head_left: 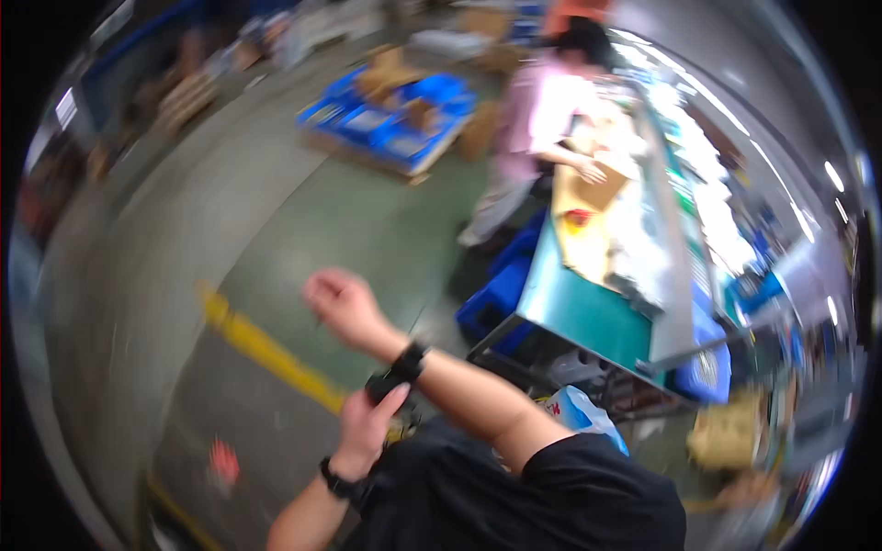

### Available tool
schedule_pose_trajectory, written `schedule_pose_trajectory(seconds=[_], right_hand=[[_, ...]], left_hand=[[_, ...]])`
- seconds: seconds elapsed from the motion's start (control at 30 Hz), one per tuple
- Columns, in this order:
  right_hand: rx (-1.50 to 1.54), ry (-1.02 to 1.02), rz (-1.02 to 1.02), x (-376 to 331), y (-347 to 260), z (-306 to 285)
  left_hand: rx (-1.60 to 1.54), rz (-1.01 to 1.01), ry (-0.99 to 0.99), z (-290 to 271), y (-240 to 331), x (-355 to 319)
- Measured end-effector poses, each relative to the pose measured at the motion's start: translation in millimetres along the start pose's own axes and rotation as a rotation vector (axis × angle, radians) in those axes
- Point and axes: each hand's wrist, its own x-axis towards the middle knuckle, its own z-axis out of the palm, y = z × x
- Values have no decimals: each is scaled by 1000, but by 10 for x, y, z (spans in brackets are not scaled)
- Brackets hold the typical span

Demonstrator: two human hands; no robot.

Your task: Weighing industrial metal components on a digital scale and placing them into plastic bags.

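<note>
My right forearm reaches across in front of me, with a black wristband around its wrist. At its end my right hand is closed in a loose fist over the floor, and nothing shows in it. My left hand grips a small black box-like device on the underside of that wristband, its thumb pressed against the device. Another black band circles my left wrist. The fingers behind the device are partly hidden, and motion blurs the picture.
A green-topped workbench stands to the right, with blue bins under it. A person handles a cardboard box there. Farther back, blue trays sit on a pallet. A yellow line crosses the floor.
</note>
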Motion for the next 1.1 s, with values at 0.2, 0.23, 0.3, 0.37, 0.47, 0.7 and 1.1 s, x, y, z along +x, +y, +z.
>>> schedule_pose_trajectory(seconds=[0.2,0.23,0.3,0.37,0.47,0.7,1.1], right_hand=[[-114,229,-105,1446,71,-130],[-132,287,-126,1660,176,-236],[-196,317,-138,2179,419,-401],[-208,383,-175,2841,717,-586],[-138,460,-128,3801,1186,-296],[-64,389,-73,6048,1402,-97],[-247,686,-202,9525,2242,102]], left_hand=[[-26,-116,-202,-698,619,1527],[-5,-131,-220,-774,656,1816],[25,-145,-207,-883,787,2432],[60,-133,-223,-946,974,3139],[97,-144,-73,-1414,1402,3854],[36,-193,-216,-2160,2424,5792],[324,-209,-620,-3673,4184,9250]])
